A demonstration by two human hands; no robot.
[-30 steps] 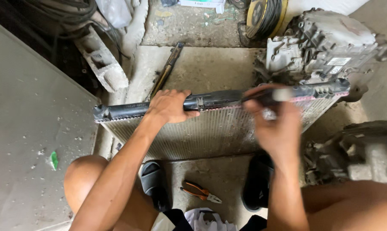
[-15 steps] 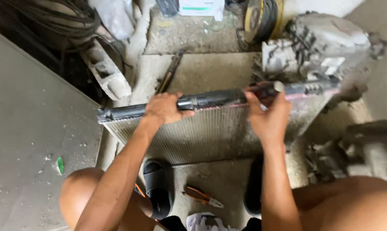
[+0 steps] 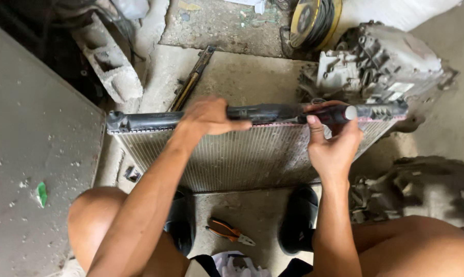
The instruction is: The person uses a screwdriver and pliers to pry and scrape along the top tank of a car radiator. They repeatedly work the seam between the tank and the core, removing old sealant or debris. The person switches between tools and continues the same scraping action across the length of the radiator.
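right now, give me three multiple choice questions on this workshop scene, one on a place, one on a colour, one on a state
1. Where do the orange-handled pliers lie?
A. on the concrete floor between the two black sandals
B. on top of the radiator
C. in the left hand

2. What colour is the top tank of the finned metal radiator?
A. white
B. black
C. green

3. What is the right hand doing?
A. hanging free
B. gripping a dark-handled tool at the tank
C. resting on the floor

Answers: 1 A, they lie on the floor below the radiator; 2 B, the long bar under the left hand is black; 3 B, its fingers wrap the handle.
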